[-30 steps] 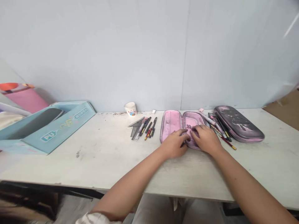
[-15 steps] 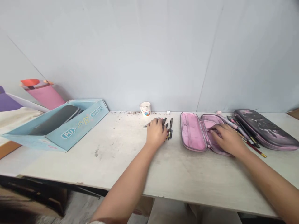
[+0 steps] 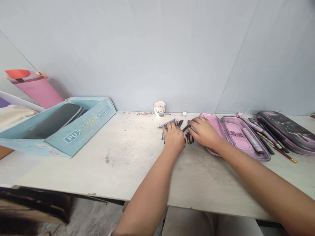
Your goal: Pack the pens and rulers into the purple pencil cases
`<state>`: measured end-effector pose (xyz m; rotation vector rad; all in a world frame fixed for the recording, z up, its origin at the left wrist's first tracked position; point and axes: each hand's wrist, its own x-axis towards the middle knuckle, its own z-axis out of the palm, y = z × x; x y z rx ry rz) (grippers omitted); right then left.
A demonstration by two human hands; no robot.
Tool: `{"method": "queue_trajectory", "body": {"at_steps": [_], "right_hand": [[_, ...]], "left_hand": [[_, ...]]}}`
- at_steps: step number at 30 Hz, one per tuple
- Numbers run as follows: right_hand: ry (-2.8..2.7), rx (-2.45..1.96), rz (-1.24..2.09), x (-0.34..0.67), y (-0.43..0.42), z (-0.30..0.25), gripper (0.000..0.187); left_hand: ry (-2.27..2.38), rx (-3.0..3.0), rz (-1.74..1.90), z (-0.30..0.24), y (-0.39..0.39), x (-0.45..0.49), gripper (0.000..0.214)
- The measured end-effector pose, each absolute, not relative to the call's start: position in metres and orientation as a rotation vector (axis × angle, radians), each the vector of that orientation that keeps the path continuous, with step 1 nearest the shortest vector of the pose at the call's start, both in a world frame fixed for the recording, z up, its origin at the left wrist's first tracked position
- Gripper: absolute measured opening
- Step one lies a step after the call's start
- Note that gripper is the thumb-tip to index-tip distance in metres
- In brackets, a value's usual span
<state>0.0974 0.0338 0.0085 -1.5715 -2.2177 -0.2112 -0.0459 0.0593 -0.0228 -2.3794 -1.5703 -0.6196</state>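
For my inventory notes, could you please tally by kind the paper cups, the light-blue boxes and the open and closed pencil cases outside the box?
Paper cup: 1
Light-blue box: 1
Open pencil case: 1
Closed pencil case: 1
Total: 4

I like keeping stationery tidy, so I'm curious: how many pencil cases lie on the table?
2: the open case, pink inside, partly behind the right hand, and the closed dark case to its right. The grey item inside the blue box may be another.
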Motion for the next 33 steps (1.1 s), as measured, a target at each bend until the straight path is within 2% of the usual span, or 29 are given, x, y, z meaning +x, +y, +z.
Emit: {"method": "queue_trajectory", "body": {"at_steps": [4,10,14,16,20,23,27,33], "right_hand": [[-1.921,-1.5,-0.028,0.108,0.023,0.004,0.026],[-1.63,-1.348,0.554,0.125,-0.017,0.005,0.024],[-1.545,-1.295,0.682,0.15,-0.038,0.012,0.021],[-1.545,-1.332,0.567,0.169,-0.041,0.015,0.017],[-1.599,-1.53,-0.068,0.211,-0.041,0.009,0.012],[-1.644,-1.819,-0.412,0.237,-0.041,-0.004,0.017],[-1.705,-2.108,-0.5,0.256,-0.04,-0.018,0.026],[-1.677,-2.151,-0.529,0.263,-0.038,-0.024,0.028]], "left_hand": [[-1.631,-2.488,-0.956,-0.01,0.052,-0.036,0.031],[-1.5,-3.175,-1.41,0.003,0.01,-0.01,0.039],[-1.425,-3.306,-1.366,0.01,-0.007,0.012,0.038],[-1.34,-3.309,-1.239,0.015,-0.01,0.027,0.037],[-1.178,-3.27,-0.886,0.017,-0.013,0.063,0.031],[-1.157,-3.211,-0.64,0.01,-0.016,0.085,0.037],[-1.207,-3.194,-0.499,-0.001,-0.023,0.104,0.047],[-1.284,-3.273,-0.595,0.001,-0.034,0.112,0.047]]}}
